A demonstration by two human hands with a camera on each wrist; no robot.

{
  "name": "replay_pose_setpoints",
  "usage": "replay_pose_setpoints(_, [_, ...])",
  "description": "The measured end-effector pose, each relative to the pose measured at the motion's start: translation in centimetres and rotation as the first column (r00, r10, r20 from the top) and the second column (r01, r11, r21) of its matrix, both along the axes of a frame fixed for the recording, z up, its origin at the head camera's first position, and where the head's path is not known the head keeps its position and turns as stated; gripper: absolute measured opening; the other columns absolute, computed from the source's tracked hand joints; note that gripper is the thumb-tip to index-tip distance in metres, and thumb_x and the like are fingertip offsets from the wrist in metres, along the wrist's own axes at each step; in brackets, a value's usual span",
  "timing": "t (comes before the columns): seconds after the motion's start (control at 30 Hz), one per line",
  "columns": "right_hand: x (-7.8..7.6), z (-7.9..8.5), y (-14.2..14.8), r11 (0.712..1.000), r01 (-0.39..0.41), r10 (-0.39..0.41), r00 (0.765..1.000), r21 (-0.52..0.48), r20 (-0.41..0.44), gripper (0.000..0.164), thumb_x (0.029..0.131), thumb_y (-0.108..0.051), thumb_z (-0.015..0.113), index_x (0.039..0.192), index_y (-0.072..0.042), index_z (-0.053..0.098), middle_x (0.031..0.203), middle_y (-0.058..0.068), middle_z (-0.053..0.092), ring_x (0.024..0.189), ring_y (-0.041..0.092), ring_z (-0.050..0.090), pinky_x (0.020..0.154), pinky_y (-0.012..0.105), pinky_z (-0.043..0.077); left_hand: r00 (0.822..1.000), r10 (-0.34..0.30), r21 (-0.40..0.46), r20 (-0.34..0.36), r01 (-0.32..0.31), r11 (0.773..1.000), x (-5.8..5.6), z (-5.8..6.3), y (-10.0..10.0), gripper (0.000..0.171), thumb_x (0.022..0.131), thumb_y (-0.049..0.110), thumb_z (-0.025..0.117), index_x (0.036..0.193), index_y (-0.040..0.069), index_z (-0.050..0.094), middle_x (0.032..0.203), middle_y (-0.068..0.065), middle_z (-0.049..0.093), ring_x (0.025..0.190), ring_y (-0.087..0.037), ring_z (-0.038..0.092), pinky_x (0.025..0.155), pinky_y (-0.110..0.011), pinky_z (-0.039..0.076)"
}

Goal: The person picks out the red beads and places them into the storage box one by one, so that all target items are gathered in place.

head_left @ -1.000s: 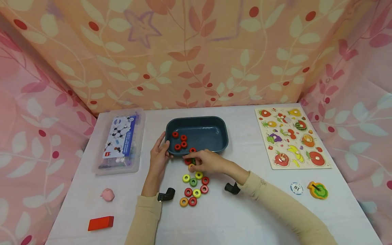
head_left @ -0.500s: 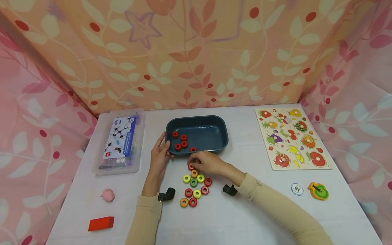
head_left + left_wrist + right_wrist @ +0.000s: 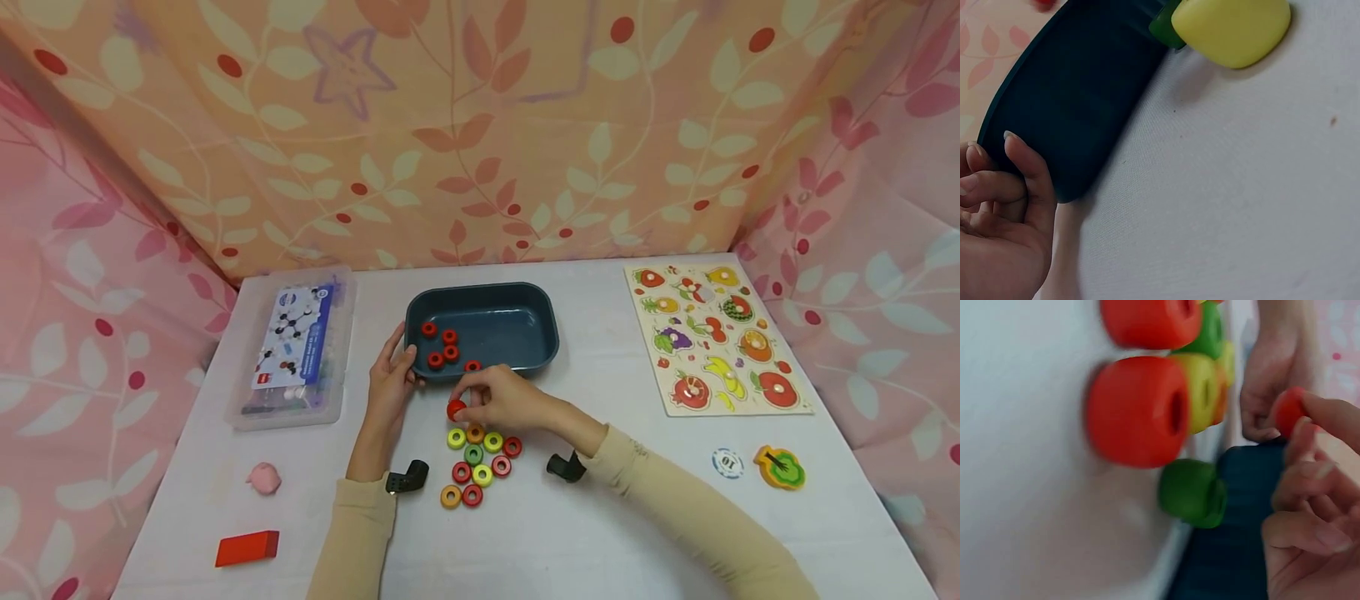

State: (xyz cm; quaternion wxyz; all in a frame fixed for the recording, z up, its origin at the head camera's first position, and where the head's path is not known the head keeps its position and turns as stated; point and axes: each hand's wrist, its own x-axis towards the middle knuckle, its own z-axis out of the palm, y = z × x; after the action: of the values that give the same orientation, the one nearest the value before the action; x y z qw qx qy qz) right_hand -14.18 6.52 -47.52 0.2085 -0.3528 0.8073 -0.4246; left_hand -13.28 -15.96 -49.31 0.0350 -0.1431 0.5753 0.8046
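My left hand [image 3: 388,379] holds the near left corner of a dark blue tray [image 3: 542,364]; in the left wrist view, curled fingers [image 3: 1032,178] lie against the tray wall. Between thumb and fingertips, my right hand [image 3: 513,402] pinches a red bead [image 3: 455,409] just in front of the tray. Several red beads [image 3: 436,361] lie at the tray's left side. Below the right hand, loose ring-shaped beads rest on the cloth: yellow [image 3: 457,438], orange [image 3: 451,497], green [image 3: 473,454] and red [image 3: 502,466]. A green bead [image 3: 1188,492] shows near the tray in the right wrist view.
A clear plastic case [image 3: 341,358] lies at the left. Below it are a pink figure [image 3: 264,477] and a red block [image 3: 247,549]. On the right are a fruit puzzle board [image 3: 717,340], a round chip [image 3: 727,463] and a tree-shaped piece [image 3: 780,467]. Patterned curtains surround the table.
My right hand has picked a red bead from the pile and tilted it leftward in front of the tray. An orange bead has shifted nearer me. The left hand stays at the tray.
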Motion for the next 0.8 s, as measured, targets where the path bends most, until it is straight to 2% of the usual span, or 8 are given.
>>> replay_pose_setpoints(0.07, [-0.2,0.4,0.0,0.995,0.022,-0.024,1.0,-0.095,-0.018,0.02,0.089,-0.027,0.078,0.107,-0.019,0.074,0.069,-0.005,0.062,0.056,0.011,0.055,0.053,0.024,0.045,1.0,0.0,-0.002,0.0,0.0,1.0,0.0,0.1,0.0,0.052,0.103,0.017,0.058,0.152,0.026,0.044,0.083,-0.003,0.053,0.062,-0.011,0.045,0.062,-0.025,0.05])
replay_pose_setpoints(0.17, [-0.9,0.8,0.2,0.976,0.091,-0.113,0.988,-0.2,-0.103,0.02,0.088,-0.024,0.079,0.105,-0.016,0.074,0.078,-0.004,0.063,0.064,0.013,0.056,0.059,0.03,0.048,1.0,-0.003,-0.006,0.005,0.003,1.0,0.0,0.1,-0.1,0.053,0.102,0.018,0.058,0.152,0.026,0.044,0.084,-0.004,0.053,0.063,-0.011,0.045,0.063,-0.025,0.05])
replay_pose_setpoints(0.3, [-2.6,1.0,0.5,0.949,0.218,-0.259,0.952,-0.229,-0.164,0.02,0.089,-0.021,0.078,0.106,-0.013,0.074,0.092,-0.002,0.065,0.079,0.014,0.059,0.066,0.034,0.048,1.0,-0.006,-0.018,0.019,0.006,1.0,0.0,0.1,-0.1,0.052,0.102,0.018,0.058,0.152,0.027,0.045,0.084,-0.003,0.052,0.063,-0.011,0.045,0.063,-0.025,0.05])
replay_pose_setpoints(0.37, [-3.5,1.0,0.8,0.944,0.272,-0.304,0.937,-0.187,-0.172,0.022,0.09,-0.02,0.076,0.11,-0.011,0.072,0.094,-0.001,0.065,0.082,0.014,0.06,0.068,0.032,0.048,1.0,-0.003,-0.016,0.023,0.003,1.0,-0.1,0.1,-0.1,0.051,0.102,0.018,0.059,0.151,0.027,0.046,0.084,-0.004,0.052,0.063,-0.01,0.045,0.062,-0.025,0.05])
replay_pose_setpoints(0.47, [-4.7,0.6,1.1,0.941,0.334,-0.338,0.921,-0.054,-0.196,0.023,0.092,-0.02,0.075,0.112,-0.01,0.07,0.092,0.0,0.066,0.08,0.014,0.059,0.068,0.029,0.048,1.0,-0.006,-0.005,0.017,0.006,1.0,0.0,0.0,-0.1,0.05,0.102,0.016,0.058,0.15,0.026,0.047,0.085,-0.005,0.054,0.062,-0.011,0.045,0.061,-0.025,0.05])
replay_pose_setpoints(0.63, [-5.5,-0.1,1.1,0.913,0.36,-0.323,0.925,0.192,-0.201,0.016,0.091,-0.022,0.075,0.105,-0.014,0.073,0.087,-0.004,0.068,0.079,0.012,0.061,0.071,0.031,0.05,1.0,-0.014,0.001,0.003,0.014,1.0,0.2,-0.1,0.0,0.051,0.102,0.015,0.058,0.151,0.025,0.046,0.089,-0.008,0.056,0.061,-0.011,0.045,0.061,-0.025,0.05])
replay_pose_setpoints(0.73, [-5.6,-0.1,0.8,0.901,0.363,-0.328,0.929,0.238,-0.173,0.014,0.09,-0.022,0.076,0.102,-0.014,0.076,0.087,-0.005,0.07,0.081,0.012,0.063,0.072,0.033,0.051,1.0,-0.013,-0.009,0.003,0.013,1.0,0.3,-0.2,0.0,0.051,0.102,0.016,0.059,0.151,0.027,0.047,0.089,-0.008,0.055,0.063,-0.011,0.045,0.062,-0.025,0.05])
replay_pose_setpoints(0.8, [-5.7,-0.1,0.5,0.896,0.37,-0.341,0.927,0.246,-0.154,0.014,0.091,-0.023,0.076,0.102,-0.014,0.077,0.084,-0.004,0.069,0.078,0.012,0.062,0.067,0.032,0.049,1.0,-0.009,-0.016,0.005,0.009,1.0,0.3,-0.3,0.0,0.051,0.102,0.017,0.059,0.15,0.027,0.047,0.088,-0.008,0.054,0.063,-0.011,0.045,0.062,-0.025,0.051])
